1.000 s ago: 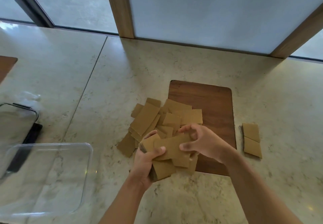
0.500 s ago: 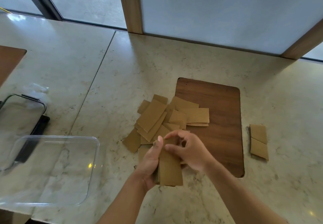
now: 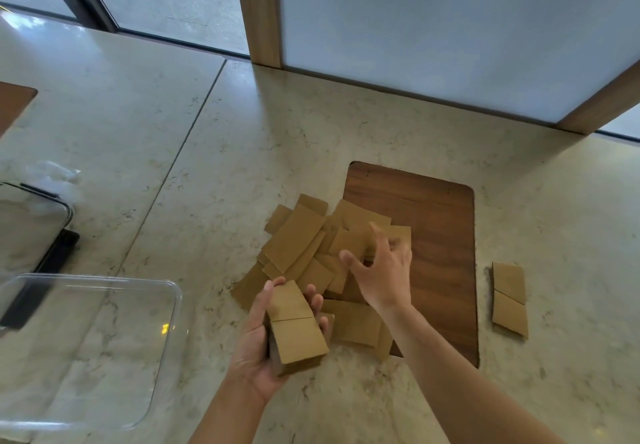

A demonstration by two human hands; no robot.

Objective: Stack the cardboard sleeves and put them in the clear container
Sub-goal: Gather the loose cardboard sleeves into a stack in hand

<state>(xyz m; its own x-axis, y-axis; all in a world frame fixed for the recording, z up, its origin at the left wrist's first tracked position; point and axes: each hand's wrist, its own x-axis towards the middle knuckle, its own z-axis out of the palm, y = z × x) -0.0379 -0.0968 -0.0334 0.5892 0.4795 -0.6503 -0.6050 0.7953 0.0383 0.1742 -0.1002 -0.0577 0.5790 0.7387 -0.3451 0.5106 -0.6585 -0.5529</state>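
Note:
My left hand [image 3: 258,350] grips a squared stack of brown cardboard sleeves [image 3: 294,329], held above the marble counter. Beyond it lies a loose pile of cardboard sleeves [image 3: 298,239], partly on the counter and partly on a wooden board [image 3: 440,235]. My right hand [image 3: 381,267] hovers over the pile's right side with fingers spread and holds nothing. One flat sleeve [image 3: 353,322] lies under my right wrist. A separate sleeve [image 3: 509,300] lies on the counter to the right of the board. The clear container [image 3: 138,357] stands empty at the lower left.
A clear lid with dark clips [image 3: 34,225] lies left of the container, with crumpled plastic [image 3: 55,173] behind it. A wooden post [image 3: 258,10] and a white panel rise at the back. A second wooden board's corner [image 3: 14,100] shows at the far left.
My right hand let go of the stack and moved up over the loose pile, fingers spread. The left hand keeps the stack, now lying flatter in the palm.

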